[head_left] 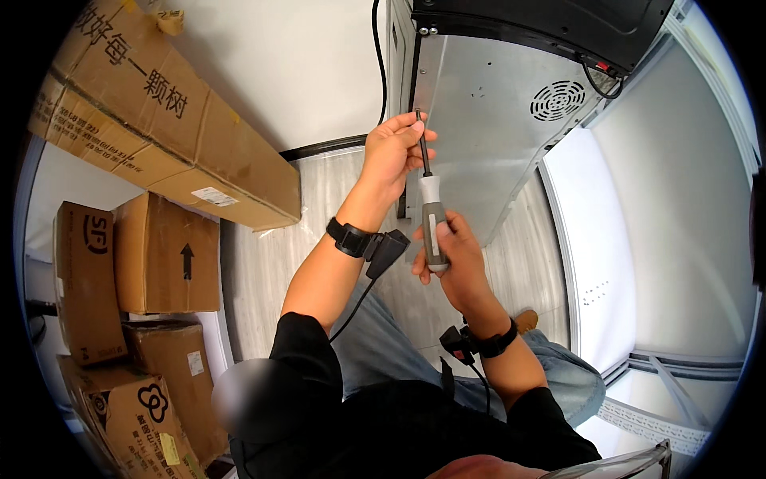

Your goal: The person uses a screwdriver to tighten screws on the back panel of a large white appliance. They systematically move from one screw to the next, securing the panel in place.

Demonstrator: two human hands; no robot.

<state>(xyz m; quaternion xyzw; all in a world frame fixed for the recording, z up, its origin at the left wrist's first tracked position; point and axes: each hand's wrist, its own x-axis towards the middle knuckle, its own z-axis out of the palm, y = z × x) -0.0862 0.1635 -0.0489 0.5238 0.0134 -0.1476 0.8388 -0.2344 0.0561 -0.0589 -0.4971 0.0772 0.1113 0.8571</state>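
A screwdriver (430, 190) with a grey and white handle and a dark shaft points away from me, toward the left edge of a metal panel (487, 128). My right hand (459, 259) is closed around its handle. Farther up, the thumb and fingers of my left hand (392, 152) pinch the shaft near its tip. The tip meets the panel's edge at what looks like a small screw (417, 110), too small to make out clearly. The panel belongs to a tall appliance with a black upper part (542, 28) and a round vent (558, 100).
Several cardboard boxes (167, 251) are stacked at the left, below a long carton (231, 168) against the white wall. A black cable (381, 64) hangs beside the appliance. White framed panels (670, 199) stand on the right. Straps with small devices (387, 251) circle both my wrists, trailing cables.
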